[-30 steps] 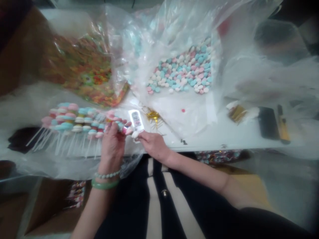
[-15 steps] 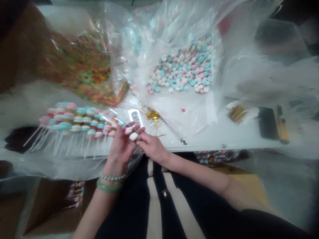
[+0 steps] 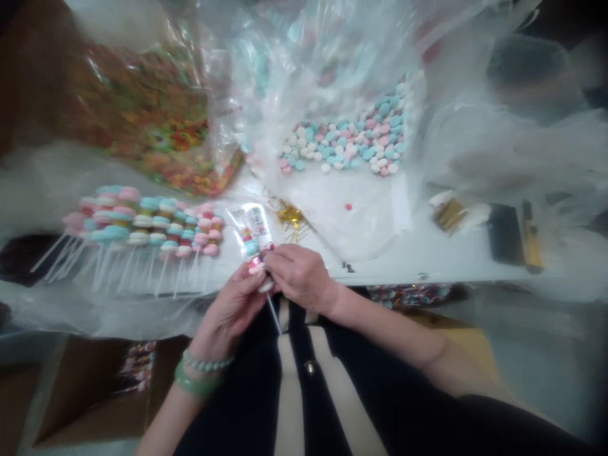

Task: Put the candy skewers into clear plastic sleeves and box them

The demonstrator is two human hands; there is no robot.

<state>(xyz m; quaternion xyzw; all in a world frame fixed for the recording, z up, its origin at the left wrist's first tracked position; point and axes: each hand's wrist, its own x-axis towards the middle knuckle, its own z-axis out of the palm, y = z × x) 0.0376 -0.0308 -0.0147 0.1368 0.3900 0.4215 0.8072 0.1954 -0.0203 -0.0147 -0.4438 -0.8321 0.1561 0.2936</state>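
Over the near edge of the surface [image 3: 389,272], left hand [image 3: 231,310] and right hand [image 3: 299,275] close their fingers narrowly around a candy skewer [image 3: 253,248], just beside a clear wrapper [image 3: 249,223], stick [image 3: 274,313] pointing near; slack fingers could let candies slip off and drop.

A white table [image 3: 389,271] carries clear plastic bags [image 3: 323,57] holding pastel round candies [image 3: 342,142] at upper centre and orange candies [image 3: 156,136] at upper left. Rows of candy skewers [image 3: 142,228] lie left of centre, gold twist ties [image 3: 291,216] at centre, and a black object [image 3: 504,234] at right.
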